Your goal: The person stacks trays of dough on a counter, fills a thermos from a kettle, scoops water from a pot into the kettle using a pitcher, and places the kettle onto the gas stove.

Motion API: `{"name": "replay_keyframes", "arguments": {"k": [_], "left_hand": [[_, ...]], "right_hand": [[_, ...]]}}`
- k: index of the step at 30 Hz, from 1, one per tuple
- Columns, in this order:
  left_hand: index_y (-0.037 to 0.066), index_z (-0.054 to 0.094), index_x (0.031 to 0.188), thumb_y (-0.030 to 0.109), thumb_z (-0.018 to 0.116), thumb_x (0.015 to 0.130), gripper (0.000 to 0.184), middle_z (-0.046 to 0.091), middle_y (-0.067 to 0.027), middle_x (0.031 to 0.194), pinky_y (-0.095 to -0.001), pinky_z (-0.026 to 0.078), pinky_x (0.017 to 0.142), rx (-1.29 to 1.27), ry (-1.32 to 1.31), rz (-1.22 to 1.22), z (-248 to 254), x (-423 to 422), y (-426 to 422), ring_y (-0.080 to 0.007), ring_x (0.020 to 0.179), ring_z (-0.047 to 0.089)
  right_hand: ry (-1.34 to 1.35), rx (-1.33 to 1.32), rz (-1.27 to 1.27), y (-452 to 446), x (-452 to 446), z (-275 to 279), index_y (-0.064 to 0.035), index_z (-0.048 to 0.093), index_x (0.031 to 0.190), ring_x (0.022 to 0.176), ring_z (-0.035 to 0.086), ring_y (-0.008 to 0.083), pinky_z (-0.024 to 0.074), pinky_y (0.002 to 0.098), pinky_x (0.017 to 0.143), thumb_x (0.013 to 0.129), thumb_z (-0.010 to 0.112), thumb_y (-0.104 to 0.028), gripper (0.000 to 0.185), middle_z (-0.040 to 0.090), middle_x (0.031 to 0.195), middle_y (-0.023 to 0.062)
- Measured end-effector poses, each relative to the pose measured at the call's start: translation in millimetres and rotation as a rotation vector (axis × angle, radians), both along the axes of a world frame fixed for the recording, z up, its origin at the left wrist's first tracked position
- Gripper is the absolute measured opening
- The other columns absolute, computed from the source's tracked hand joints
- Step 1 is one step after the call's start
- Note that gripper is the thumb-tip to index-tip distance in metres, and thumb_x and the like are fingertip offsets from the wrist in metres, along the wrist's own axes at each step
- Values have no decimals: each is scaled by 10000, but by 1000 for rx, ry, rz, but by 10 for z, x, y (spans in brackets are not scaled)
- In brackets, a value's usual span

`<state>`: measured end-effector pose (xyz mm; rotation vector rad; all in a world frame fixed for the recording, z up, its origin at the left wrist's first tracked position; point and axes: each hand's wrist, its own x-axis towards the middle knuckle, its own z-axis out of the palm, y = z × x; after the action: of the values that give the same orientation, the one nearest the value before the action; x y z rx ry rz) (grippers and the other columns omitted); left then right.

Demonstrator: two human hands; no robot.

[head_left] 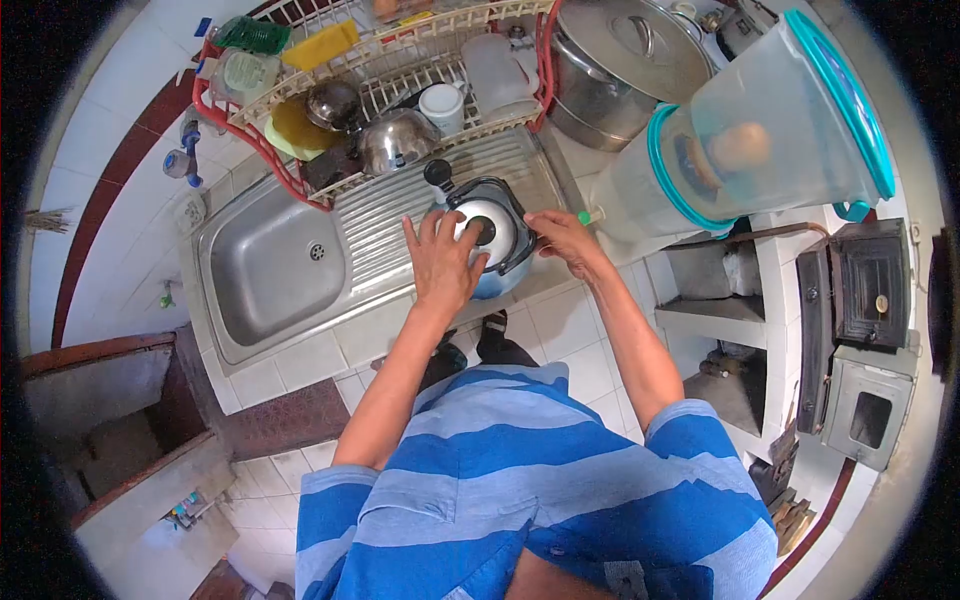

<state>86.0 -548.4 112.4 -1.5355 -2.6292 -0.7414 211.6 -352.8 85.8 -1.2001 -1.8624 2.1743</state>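
Note:
A kettle-like vessel (497, 277) with a light blue body, a dark rim and handle, and a pale lid (498, 250) with a black knob stands at the front edge of the ribbed drainboard. Over the lid's left side lies my left hand (442, 257), its fingers spread and touching the top. At the right rim, my right hand (564, 241) has its thumb and fingers pressed together by the dark handle; what they hold is too small to make out. A round black spout cap (437, 173) sticks up at the back left of the vessel.
The steel sink basin (275, 270) lies left of the drainboard (385, 235). Behind stands a dish rack (548, 60) with bowls and cups. A big lidded pot (590, 105) is at the back right, beside a clear container (790, 110) with teal rims and a green-tipped tap (590, 216).

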Motion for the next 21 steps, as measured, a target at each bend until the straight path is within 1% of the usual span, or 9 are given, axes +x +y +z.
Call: {"name": "replay_keyframes", "arguments": {"k": [6,8,9,11,14,15,17,18,21], "left_hand": [[188,671,1153,226,813,722,456,534,-81,1296,-690,170,1132,-10,87,13,-10,25,-21,-352,1324,407],[190,668,1161,232,814,722,464,530,-83,1301,-692,169,1131,-19,90,6,-52,10,-27,-355,1324,404],[217,654,1184,251,819,706,507,538,-84,1293,-693,184,1126,-4,112,3,-69,6,-33,-359,1319,413],[245,640,1208,270,825,690,550,546,-85,1286,-695,199,1122,11,134,-1,-98,12,-69,-363,1315,421],[254,613,1258,282,824,699,598,537,-98,1292,-693,210,1115,7,105,-6,-108,3,-97,-378,1309,421],[230,627,1250,279,821,713,573,536,-98,1277,-681,198,1127,32,75,-13,-113,5,-117,-366,1311,413],[206,641,1241,275,817,726,549,536,-98,1262,-668,186,1139,61,43,-26,-122,7,-130,-354,1314,405],[205,639,1248,279,817,726,556,539,-99,1249,-663,194,1137,65,41,-23,-133,13,-132,-353,1304,411],[195,638,1254,283,817,725,565,542,-101,1231,-657,210,1128,81,29,-29,-167,10,-166,-352,1287,420]], "right_hand": [[125,-180,-62,-29,-13,-110,-91,686,941,674,501,72,422,248,624,911,710,-320,233,575,767,-32],[133,-115,-20,-40,-2,-190,-81,673,1083,782,567,80,439,266,696,931,675,-334,295,640,870,-26],[135,-115,-22,-87,-9,-132,-81,673,1083,782,567,80,439,266,696,931,675,-334,295,640,870,-26],[124,129,-40,-192,-26,-4,-50,670,1073,762,558,77,433,255,686,915,698,-304,301,635,861,-24],[177,252,-91,-389,-63,117,-6,662,1041,738,542,77,428,244,665,891,726,-267,308,619,827,-10],[175,253,-92,-465,-74,159,-6,662,1041,738,542,77,428,244,665,891,726,-267,308,619,827,-10],[132,511,-53,-596,-105,264,28,648,999,702,523,82,420,248,622,881,734,-236,302,599,767,3],[128,513,-58,-655,-119,316,28,648,999,702,523,82,420,248,622,881,734,-236,302,599,767,3],[91,596,-70,-823,-140,406,19,641,965,662,521,144,436,311,611,858,735,-256,310,579,745,71]]}}
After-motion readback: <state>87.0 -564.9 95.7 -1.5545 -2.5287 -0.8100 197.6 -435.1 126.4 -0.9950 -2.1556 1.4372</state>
